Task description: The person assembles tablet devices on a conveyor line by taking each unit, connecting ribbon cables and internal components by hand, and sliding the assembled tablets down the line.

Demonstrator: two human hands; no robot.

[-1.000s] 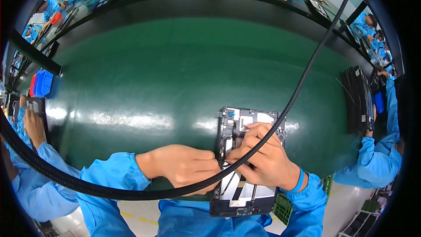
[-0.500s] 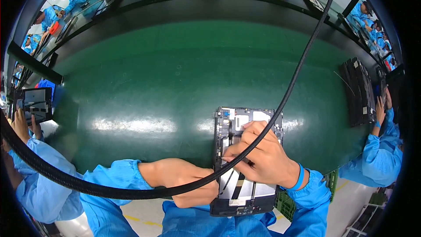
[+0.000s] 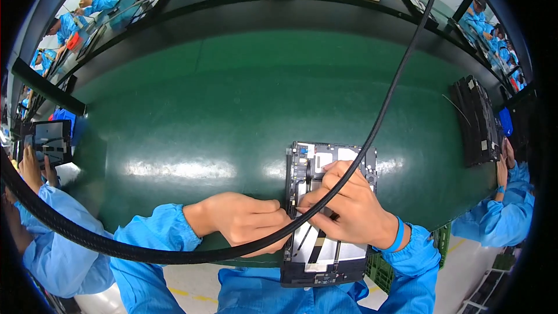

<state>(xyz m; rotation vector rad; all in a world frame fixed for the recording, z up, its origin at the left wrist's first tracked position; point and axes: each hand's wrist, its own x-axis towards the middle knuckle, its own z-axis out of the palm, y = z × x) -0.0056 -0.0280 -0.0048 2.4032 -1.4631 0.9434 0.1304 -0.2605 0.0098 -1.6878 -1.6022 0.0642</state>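
Observation:
An opened tablet (image 3: 297, 238) lies at the table's near edge, its inside showing white panels, dark ribbon cables and small board parts along the black frame. Over its middle, my right hand (image 3: 354, 209) is closed in a pinch on a slim dark tool (image 3: 333, 216); the kind of tool is unclear, and its tip points left toward the tablet's left side. My left hand (image 3: 241, 221) has its fingers curled together at the tablet's left edge. What these fingers hold, if anything, is hidden. A blue band circles my right wrist.
A thick black braided cable (image 3: 383, 113) arcs across the view, passing in front of both hands. The green table (image 3: 192, 110) spreads ahead. Black tablets or housings (image 3: 476, 122) are stacked at the right. Co-workers' hands flank both sides, one pair holding a tablet (image 3: 52, 142).
My left hand has shifted slightly up along the tablet's left edge, fingers still curled. My right hand stays nearly in place. At the right, a blue object now shows by the co-worker's hands.

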